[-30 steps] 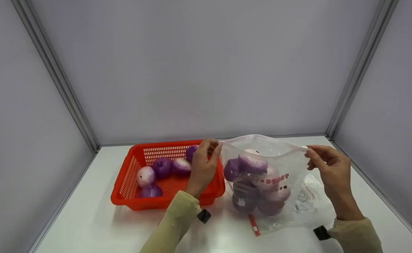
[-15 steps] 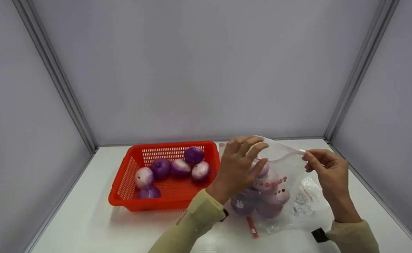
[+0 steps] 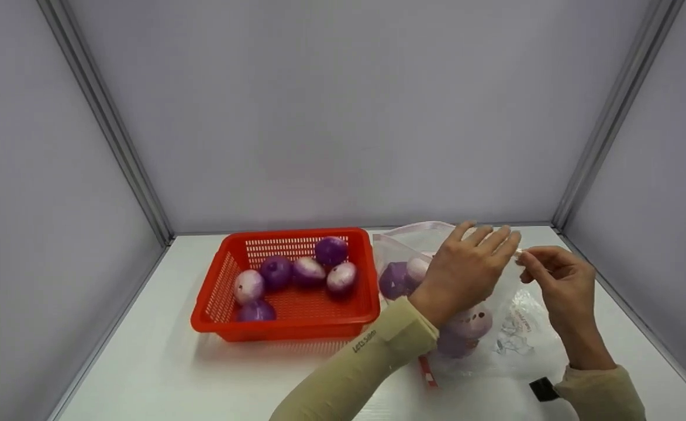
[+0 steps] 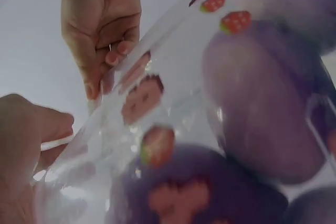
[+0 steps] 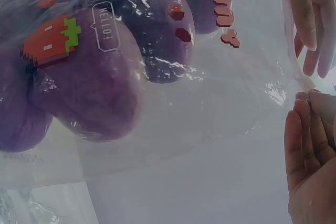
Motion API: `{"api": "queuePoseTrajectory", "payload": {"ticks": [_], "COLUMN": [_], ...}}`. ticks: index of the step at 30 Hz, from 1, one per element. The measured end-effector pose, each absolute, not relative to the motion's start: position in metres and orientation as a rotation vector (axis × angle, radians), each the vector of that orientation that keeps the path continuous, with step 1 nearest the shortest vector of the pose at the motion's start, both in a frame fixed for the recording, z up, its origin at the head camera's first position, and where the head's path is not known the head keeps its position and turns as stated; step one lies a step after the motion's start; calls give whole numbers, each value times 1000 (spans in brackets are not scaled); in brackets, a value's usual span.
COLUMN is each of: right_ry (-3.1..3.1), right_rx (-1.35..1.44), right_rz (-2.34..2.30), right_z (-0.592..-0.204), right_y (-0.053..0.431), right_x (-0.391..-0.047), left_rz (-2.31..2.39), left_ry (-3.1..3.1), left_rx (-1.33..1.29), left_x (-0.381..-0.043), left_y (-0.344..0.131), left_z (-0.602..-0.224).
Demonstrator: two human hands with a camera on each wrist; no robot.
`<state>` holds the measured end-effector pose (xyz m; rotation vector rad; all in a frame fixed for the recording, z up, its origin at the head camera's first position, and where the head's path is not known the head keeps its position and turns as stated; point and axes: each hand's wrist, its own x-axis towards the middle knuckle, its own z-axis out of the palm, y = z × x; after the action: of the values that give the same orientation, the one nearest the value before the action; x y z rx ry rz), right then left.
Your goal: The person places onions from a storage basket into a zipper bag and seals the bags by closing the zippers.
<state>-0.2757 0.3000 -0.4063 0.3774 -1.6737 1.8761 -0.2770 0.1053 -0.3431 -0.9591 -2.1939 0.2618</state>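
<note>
Bag [image 3: 499,295]: transparent, printed, right of basket [image 3: 293,330]; purple onions [image 3: 395,280] inside.
Left hand [image 3: 465,269]: reaching across bag from left, back upward; fingers extended, spread, unclenched at mouth.
Right hand [image 3: 565,286]: pinching mouth's right corner, thumb against forefinger; wrist bent leftward.
Basket: red, left, six onions.

A red slotted basket [image 3: 296,333] stands on a white table [image 3: 144,362], six purple and whitish onions [image 3: 309,271] inside, some touching. Behind rises a pale back wall [image 3: 331,117], flanked by pale side walls [image 3: 56,204], with a grey metal post [image 3: 109,120] at each back corner
</note>
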Motion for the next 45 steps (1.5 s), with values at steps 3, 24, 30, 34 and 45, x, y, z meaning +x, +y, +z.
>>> {"api": "queuePoseTrajectory", "payload": {"ticks": [3,24,30,34,45], "right_ry": [-1692,-1680,-1723,-1784,-1930], "right_rx": [395,533,506,451,390], "right_rz": [1862,1876,1843,1804,1719], "right_z": [-405,-410,-409,-407,-403], "right_y": [300,304,303,304,306], "right_x": [-276,-279,-277,-274,-272], "left_rz": [206,-94,-104,-116,-71], "left_ry": [-2230,-2239,-2253,-2258,-2296], "left_rx": [-922,-949,-952,-962,-982], "left_x": [-284,-299,-300,-300,-298], "left_y": [109,119,119,119,117], "left_z": [-345,-357,-357,-355,-351]}}
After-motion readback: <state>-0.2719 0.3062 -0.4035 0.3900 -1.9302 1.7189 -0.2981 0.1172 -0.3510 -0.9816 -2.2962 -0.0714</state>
